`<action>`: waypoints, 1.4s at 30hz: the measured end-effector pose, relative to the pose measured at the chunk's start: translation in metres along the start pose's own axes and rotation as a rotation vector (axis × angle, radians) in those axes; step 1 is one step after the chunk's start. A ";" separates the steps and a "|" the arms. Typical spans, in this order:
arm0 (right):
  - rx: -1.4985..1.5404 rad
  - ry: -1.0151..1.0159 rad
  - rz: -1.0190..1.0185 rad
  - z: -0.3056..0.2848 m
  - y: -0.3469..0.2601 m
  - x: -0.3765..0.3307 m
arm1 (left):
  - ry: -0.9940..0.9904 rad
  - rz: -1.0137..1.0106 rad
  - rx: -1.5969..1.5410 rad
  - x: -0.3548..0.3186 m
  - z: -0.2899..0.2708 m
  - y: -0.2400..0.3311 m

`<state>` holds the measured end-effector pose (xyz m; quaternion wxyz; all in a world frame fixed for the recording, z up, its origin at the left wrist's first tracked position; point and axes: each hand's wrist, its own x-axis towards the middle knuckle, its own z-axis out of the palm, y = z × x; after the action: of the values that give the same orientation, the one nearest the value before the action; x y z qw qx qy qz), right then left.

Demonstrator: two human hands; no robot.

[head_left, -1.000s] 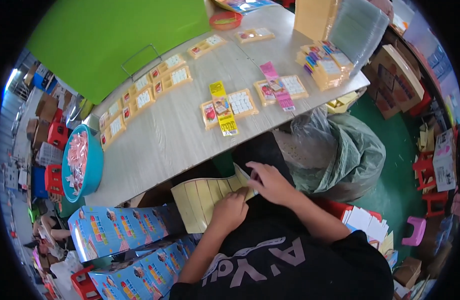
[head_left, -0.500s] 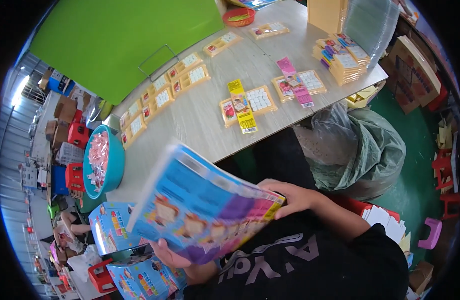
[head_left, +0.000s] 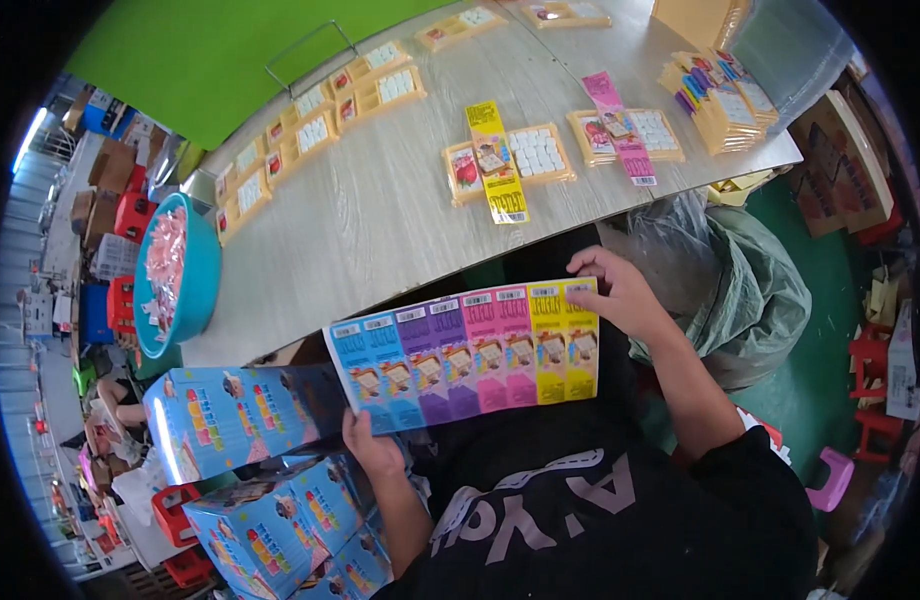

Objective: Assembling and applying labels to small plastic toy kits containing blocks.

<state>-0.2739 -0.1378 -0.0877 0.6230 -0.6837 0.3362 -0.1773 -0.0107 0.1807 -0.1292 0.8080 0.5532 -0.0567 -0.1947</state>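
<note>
Label sheet (head_left: pixel 460 360): position, in front of the person's body, just below the near edge of the table (head_left: pixel 320 270). Orientation: printed face toward the camera, strips side by side, coloured in pairs from left to right as blue, purple, pink and yellow.

Change of state: one second earlier, a plain pale-yellow face with dark lines was uppermost and both hands worked near its right end. Half a second later, the sheet was raised and tilted. By this moment it had been brought nearly level and spread wide, so the coloured strips were fully exposed along its length.

Left hand (head_left: pixel 378 455): grip clamped on the lower left corner. Right hand (head_left: pixel 625 295): thumb laid over the yellow end at the upper right corner, fingers bent above the edge; whether this grip was pinched shut on the sheet could not be determined.

Surroundings: on the table, a yellow strip (head_left: pixel 497 160) lay across one tray (head_left: pixel 543 153) of white pieces, and a pink strip (head_left: pixel 620 130) across a second tray (head_left: pixel 660 135). A teal basin (head_left: pixel 205 275) of pink packets stood at the left, above the blue boxes (head_left: pixel 250 415). A plastic bag (head_left: pixel 745 300) stood at the right.
</note>
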 end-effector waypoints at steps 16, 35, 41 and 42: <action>-0.933 -0.361 -0.557 0.004 0.025 -0.065 | -0.205 -0.068 1.034 0.016 0.004 -0.011; -0.964 0.261 -0.638 -0.043 0.045 -0.031 | -0.992 0.382 1.505 0.069 0.180 -0.046; -0.898 0.409 -0.462 -0.030 0.048 -0.001 | -1.033 0.179 1.190 0.109 0.214 -0.091; -0.855 0.459 -0.456 -0.028 0.044 -0.003 | -0.957 0.087 1.054 0.110 0.217 -0.086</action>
<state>-0.3051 -0.1555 -0.1255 0.1449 -0.8758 0.3491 -0.3002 0.0016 -0.0765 -0.1385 0.3267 0.7211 -0.5139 -0.3304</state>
